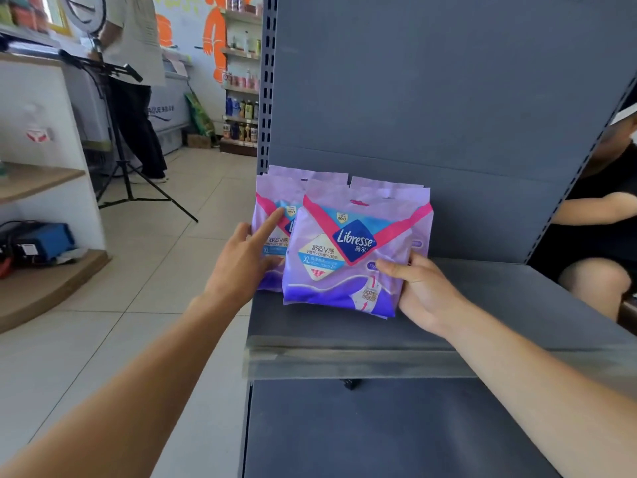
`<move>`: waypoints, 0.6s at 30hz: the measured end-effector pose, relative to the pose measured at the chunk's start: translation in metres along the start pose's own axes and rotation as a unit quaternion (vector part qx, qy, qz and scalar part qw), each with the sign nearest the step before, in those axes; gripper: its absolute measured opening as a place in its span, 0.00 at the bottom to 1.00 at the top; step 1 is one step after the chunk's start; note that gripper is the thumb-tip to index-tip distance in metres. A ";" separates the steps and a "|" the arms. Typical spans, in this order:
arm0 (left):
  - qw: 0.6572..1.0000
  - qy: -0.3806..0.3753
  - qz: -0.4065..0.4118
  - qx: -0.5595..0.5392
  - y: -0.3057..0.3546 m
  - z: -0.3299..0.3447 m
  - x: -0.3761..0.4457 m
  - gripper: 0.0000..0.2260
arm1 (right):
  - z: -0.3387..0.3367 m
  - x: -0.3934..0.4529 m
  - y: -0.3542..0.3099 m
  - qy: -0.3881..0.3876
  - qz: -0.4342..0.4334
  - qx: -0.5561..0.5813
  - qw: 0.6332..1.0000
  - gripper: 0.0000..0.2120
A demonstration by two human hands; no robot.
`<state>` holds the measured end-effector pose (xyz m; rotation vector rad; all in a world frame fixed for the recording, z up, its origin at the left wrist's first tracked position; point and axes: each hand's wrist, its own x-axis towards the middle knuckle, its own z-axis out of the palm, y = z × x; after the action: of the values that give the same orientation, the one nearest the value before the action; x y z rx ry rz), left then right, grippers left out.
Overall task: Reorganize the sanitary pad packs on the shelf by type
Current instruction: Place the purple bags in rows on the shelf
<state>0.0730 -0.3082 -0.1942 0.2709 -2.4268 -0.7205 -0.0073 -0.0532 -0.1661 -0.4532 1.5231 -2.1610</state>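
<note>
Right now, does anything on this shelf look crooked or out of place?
Yes. The front pack, gripped by the right hand, tilts and sits forward of the row that the left hand touches.

Pad packs (pixel 348 257): at least four purple ones, standing in two rows; those behind show only their top edges, so the exact count is unclear
Hands: two, left (pixel 241 263) and right (pixel 422 291)
Shelves (pixel 482 305): one grey board carrying the packs
Other people: two, partly seen
Tripods (pixel 127 181): one
</note>
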 end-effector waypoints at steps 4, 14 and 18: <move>1.000 -0.028 0.003 -0.008 -0.003 -0.003 -0.002 0.33 | 0.007 0.005 0.010 -0.001 0.001 0.004 1.000 0.18; 0.988 -0.097 0.099 -0.064 -0.010 -0.031 -0.037 0.46 | 0.039 0.023 0.028 -0.002 -0.065 -0.103 0.993 0.13; 0.985 -0.127 0.096 -0.063 -0.002 -0.031 -0.045 0.42 | 0.043 0.029 0.039 0.059 -0.122 -0.274 0.952 0.10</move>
<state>0.1277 -0.3075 -0.1957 -0.1117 -2.5855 -0.8619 -0.0030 -0.1143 -0.1880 -0.7340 2.2458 -1.9346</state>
